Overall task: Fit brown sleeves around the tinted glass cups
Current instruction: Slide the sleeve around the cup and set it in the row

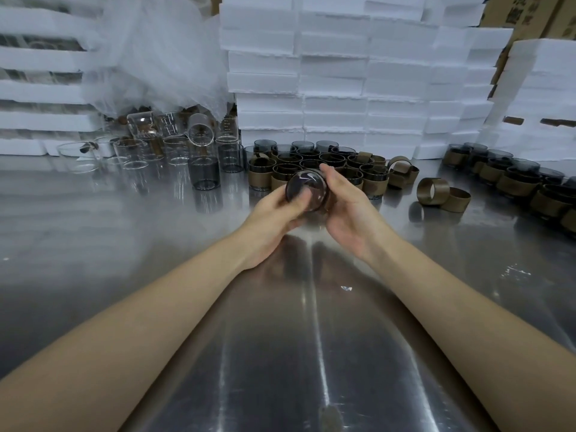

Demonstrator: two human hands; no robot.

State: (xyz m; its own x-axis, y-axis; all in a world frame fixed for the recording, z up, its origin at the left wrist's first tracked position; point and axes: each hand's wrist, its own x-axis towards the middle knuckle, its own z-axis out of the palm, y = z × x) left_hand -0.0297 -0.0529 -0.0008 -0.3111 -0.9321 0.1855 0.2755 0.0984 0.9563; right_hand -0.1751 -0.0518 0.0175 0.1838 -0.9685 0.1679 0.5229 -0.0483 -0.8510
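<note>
Both hands clamped on one tinted glass cup (307,189), held on its side just above the tabletop (156,244), base toward camera. Left hand (277,212) grips the near rim side, fingers curled round it. Right hand (346,207) wraps the cup's right side. Can't tell if a sleeve is on it. Sleeved cups (314,165) clustered just behind the hands. Loose brown sleeves (434,191) lie to the right, more sleeved cups beyond. Clear glasses (174,151) at left, foam blocks (333,76) stacked behind.
</note>
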